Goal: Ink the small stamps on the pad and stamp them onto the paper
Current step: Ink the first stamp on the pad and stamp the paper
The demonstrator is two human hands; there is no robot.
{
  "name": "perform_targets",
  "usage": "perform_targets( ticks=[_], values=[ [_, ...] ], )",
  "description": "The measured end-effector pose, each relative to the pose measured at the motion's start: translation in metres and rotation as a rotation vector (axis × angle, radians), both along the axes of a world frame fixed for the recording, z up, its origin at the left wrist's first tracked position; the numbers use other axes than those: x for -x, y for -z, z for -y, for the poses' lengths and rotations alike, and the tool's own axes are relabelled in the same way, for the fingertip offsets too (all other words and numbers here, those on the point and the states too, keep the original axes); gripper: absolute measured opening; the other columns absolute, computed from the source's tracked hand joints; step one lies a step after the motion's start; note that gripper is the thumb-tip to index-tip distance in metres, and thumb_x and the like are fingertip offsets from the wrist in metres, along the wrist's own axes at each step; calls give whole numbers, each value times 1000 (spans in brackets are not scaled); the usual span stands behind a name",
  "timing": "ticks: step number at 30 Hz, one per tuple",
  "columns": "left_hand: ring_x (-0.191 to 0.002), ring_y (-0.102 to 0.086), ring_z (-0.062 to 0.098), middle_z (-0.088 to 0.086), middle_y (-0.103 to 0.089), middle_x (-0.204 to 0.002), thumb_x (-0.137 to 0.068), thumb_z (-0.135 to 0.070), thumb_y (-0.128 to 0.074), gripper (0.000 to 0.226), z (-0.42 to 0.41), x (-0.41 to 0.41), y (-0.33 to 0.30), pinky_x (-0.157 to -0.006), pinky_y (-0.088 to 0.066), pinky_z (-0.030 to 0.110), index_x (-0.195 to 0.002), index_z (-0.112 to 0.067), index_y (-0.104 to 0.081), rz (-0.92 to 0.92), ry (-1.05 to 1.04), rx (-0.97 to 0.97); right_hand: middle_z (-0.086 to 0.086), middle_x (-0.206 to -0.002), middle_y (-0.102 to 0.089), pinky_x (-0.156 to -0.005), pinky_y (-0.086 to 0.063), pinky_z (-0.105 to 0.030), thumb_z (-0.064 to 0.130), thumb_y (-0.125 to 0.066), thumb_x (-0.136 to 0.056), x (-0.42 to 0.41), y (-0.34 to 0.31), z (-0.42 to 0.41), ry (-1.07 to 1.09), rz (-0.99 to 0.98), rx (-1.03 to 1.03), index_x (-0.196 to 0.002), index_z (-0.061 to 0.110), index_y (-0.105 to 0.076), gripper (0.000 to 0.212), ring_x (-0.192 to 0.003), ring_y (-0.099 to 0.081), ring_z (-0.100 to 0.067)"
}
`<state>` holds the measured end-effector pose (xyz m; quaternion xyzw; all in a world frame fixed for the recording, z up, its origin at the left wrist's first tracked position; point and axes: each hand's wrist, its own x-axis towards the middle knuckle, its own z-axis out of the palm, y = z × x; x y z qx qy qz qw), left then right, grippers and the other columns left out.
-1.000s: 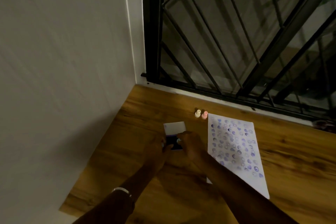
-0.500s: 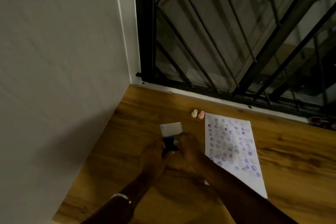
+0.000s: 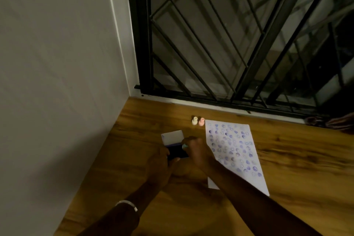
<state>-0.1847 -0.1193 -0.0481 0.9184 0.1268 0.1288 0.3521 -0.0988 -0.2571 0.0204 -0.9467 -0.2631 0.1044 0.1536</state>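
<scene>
A dark ink pad [image 3: 177, 151] with its white lid [image 3: 173, 137] flipped open lies on the wooden table. My left hand [image 3: 161, 166] grips the pad's near left side. My right hand [image 3: 197, 151] pinches a small pale-blue stamp [image 3: 184, 146] and holds it down at the pad's right edge. To the right lies a white paper [image 3: 234, 151] covered with several purple stamp marks. A cream stamp [image 3: 194, 120] and a pink stamp [image 3: 201, 121] stand upright beyond the paper's far left corner.
A grey wall [image 3: 57, 63] borders the table [image 3: 297, 168] on the left. A black barred window grille [image 3: 239, 44] runs along the far edge. A dark cloth-like thing [image 3: 333, 122] lies at the far right by the sill.
The camera view has shifted slightly. Both hands stay at the ink pad, with the right hand's stamp still on the pad's right edge.
</scene>
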Motion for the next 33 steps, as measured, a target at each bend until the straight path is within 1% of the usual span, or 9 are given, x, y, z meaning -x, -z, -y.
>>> perform_targets(
  ticks=[2, 5, 8, 10, 14, 19, 25, 30, 33],
  values=[
    [-82, -63, 19, 2, -65, -94, -86, -52, -57, 34, 12, -2, -3, -66, -51, 31, -99, -21, -51, 30, 43, -49, -11, -129, -60, -98, -51, -34, 14, -54, -96, 1, 1, 16, 53, -22, 1, -126, 12, -57, 30, -115, -60, -24],
    [-81, -60, 12, -5, -61, -96, -86, -61, -46, 32, 35, -6, -9, -67, -52, 30, -96, -30, -46, 25, 147, -91, -10, -121, -64, -96, -52, -34, 16, -52, -97, 3, -1, 44, 103, -10, 24, -119, 13, -61, 24, -108, -62, -21],
    [-83, -60, 9, -8, -60, -103, -85, -67, -38, 38, 63, -9, -9, -68, -53, 29, -106, -35, -45, -22, 255, -176, -12, -119, -66, -93, -53, -33, 14, -55, -95, 11, -3, 74, 106, 27, 8, -116, 9, -64, 23, -104, -64, -22],
    [-90, -61, 11, -7, -60, -110, -85, -66, -37, 44, 79, -8, -6, -72, -53, 27, -115, -35, -43, -61, 313, -202, -12, -124, -65, -95, -52, -31, 14, -58, -93, 18, -2, 91, 149, 50, 2, -121, 10, -62, 28, -108, -64, -24],
    [-107, -58, 15, -3, -54, -129, -84, -70, -33, 62, 99, -6, 4, -84, -53, 30, -131, -30, -37, -120, 364, -244, -11, -126, -64, -98, -48, -31, 19, -54, -97, 30, 0, 117, 263, 66, -11, -125, 10, -60, 30, -113, -61, -24],
    [-121, -51, 21, 2, -45, -143, -79, -77, -33, 82, 106, -5, 12, -93, -47, 35, -142, -27, -25, -201, 391, -291, -13, -121, -68, -93, -52, -31, 19, -58, -95, 44, 3, 133, 309, 60, 4, -121, 8, -64, 28, -106, -65, -25],
    [-131, -42, 24, 4, -35, -152, -79, -79, -26, 88, 108, -4, 14, -100, -43, 39, -147, -24, -20, -201, 431, -418, -10, -124, -67, -94, -50, -30, 19, -59, -94, 52, 11, 131, 339, 36, 5, -120, 13, -64, 28, -109, -64, -24],
    [-128, -46, 25, 5, -43, -147, -79, -79, -26, 86, 107, -3, 10, -98, -44, 37, -144, -23, -27, -164, 422, -437, -11, -122, -67, -92, -52, -30, 15, -60, -92, 52, 16, 125, 299, 51, 13, -121, 12, -63, 29, -107, -65, -25],
    [-127, -47, 23, 4, -45, -146, -79, -79, -25, 85, 107, -2, 10, -100, -42, 36, -144, -23, -29, -154, 418, -433, -11, -123, -66, -94, -51, -31, 16, -60, -93, 51, 19, 124, 288, 39, 19, -122, 12, -61, 30, -108, -64, -25]
  ],
)
